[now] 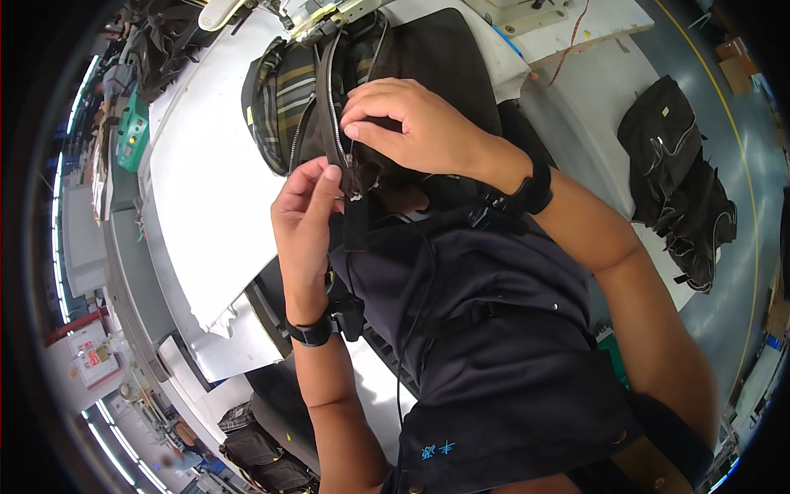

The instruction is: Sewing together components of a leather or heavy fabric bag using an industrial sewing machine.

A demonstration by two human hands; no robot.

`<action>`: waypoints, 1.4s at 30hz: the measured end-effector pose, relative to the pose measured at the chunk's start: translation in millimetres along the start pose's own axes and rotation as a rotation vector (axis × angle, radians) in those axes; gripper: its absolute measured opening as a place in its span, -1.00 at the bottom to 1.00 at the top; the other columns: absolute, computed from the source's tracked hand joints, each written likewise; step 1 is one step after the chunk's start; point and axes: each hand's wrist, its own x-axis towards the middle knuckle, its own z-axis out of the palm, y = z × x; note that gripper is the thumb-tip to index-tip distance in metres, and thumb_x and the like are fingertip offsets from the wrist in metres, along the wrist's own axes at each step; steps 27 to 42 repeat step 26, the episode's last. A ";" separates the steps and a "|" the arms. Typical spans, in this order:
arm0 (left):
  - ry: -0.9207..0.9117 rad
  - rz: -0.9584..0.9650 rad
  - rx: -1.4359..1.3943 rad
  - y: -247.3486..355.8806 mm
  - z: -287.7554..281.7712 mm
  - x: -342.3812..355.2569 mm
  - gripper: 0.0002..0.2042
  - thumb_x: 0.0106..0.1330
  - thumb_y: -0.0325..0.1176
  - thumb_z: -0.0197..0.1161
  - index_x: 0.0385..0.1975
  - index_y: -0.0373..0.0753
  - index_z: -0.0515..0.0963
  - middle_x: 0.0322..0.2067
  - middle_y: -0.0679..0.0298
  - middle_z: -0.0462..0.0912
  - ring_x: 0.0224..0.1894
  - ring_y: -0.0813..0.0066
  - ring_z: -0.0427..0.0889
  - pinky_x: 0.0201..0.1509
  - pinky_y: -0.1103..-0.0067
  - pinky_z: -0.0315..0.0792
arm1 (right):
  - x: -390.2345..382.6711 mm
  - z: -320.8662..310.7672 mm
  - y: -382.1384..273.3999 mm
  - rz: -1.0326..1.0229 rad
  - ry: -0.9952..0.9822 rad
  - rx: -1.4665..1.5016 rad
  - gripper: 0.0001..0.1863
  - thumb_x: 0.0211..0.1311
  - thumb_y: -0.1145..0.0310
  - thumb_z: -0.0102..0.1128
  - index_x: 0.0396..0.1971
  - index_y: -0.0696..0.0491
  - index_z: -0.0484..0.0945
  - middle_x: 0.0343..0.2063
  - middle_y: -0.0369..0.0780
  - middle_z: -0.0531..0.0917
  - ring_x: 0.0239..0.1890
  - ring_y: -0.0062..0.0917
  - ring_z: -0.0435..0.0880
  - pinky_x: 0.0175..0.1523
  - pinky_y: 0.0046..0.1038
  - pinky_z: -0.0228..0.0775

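Note:
A dark brown fabric bag piece (436, 66) lies on the white table in front of me, its striped plaid lining (295, 86) showing on the left. A long zipper (333, 90) with metal teeth runs up a dark strip in its middle. My left hand (303, 216) pinches the near end of this strip between thumb and fingers, beside the zipper pull (349, 158). Farther up, my right hand (415, 123) bends over the zipper from the right, thumb and fingertips closed at its edge. Some of its fingertips are hidden by the fabric.
Past the bag stands a sewing machine (333, 11) at the table's far edge. More dark bag pieces (671, 173) are piled on the right, others (259, 449) at lower left. The white tabletop (202, 189) extends left; a green machine (132, 132) stands beyond it.

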 end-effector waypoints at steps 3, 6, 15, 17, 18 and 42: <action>0.009 0.049 0.089 0.0 -0.2 -0.3 -0.78 0.50 -0.30 0.34 -0.05 -0.35 0.68 -0.36 0.44 0.66 -0.39 0.77 0.50 -0.33 0.75 0.34 | -2.5 -6.2 -3.7 -0.035 -0.071 -0.070 -0.81 0.35 0.30 0.27 -0.25 0.11 0.73 -0.18 -0.17 0.76 -0.01 -0.25 0.69 0.16 -0.21 0.45; 0.092 0.051 0.094 5.5 -14.7 -1.2 -0.78 0.52 -0.31 0.32 -0.04 -0.34 0.69 -0.39 0.51 0.63 -0.46 0.83 0.40 -0.39 0.79 0.20 | -5.0 -11.3 -7.2 -0.059 -0.062 -0.233 -0.75 0.35 0.32 0.29 -0.03 0.01 0.70 0.00 -0.23 0.71 0.18 -0.30 0.60 0.31 -0.22 0.33; 0.048 -0.039 0.018 13.8 -65.8 -7.3 -0.77 0.53 -0.29 0.32 -0.04 -0.34 0.69 -0.34 0.44 0.69 -0.35 0.77 0.54 -0.27 0.76 0.37 | -40.3 -55.6 -4.3 0.209 0.197 -0.249 -0.76 0.41 0.39 0.32 0.02 0.10 0.66 -0.22 -0.27 0.72 -0.21 -0.60 0.67 -0.06 -0.53 0.50; 0.096 -0.046 0.352 22.9 -63.9 -8.5 -0.78 0.52 -0.28 0.32 -0.03 -0.30 0.68 -0.31 0.44 0.69 -0.31 0.76 0.55 -0.25 0.73 0.39 | -59.6 -69.2 -12.3 0.467 0.150 -0.151 -0.80 0.44 0.28 0.30 -0.17 0.12 0.66 -0.44 -0.24 0.67 -0.48 -0.55 0.61 -0.29 -0.48 0.48; 0.043 -0.014 0.388 32.1 -62.5 -8.3 -0.77 0.50 -0.27 0.34 -0.02 -0.29 0.65 -0.23 0.41 0.69 -0.24 0.70 0.58 -0.24 0.70 0.43 | -68.6 -72.4 -16.3 0.467 0.150 -0.153 -0.80 0.44 0.28 0.30 -0.17 0.12 0.66 -0.44 -0.24 0.67 -0.48 -0.55 0.61 -0.29 -0.48 0.48; 0.043 0.441 1.179 69.7 -9.5 12.4 -0.69 0.36 -0.30 0.45 0.02 -0.26 0.63 -0.09 0.19 0.71 -0.20 0.40 0.68 -0.19 0.42 0.56 | -81.4 -65.0 -31.9 0.591 0.089 -0.177 -0.75 0.44 0.26 0.32 -0.34 0.15 0.62 -0.65 -0.18 0.51 -0.63 -0.53 0.36 -0.45 -0.44 0.29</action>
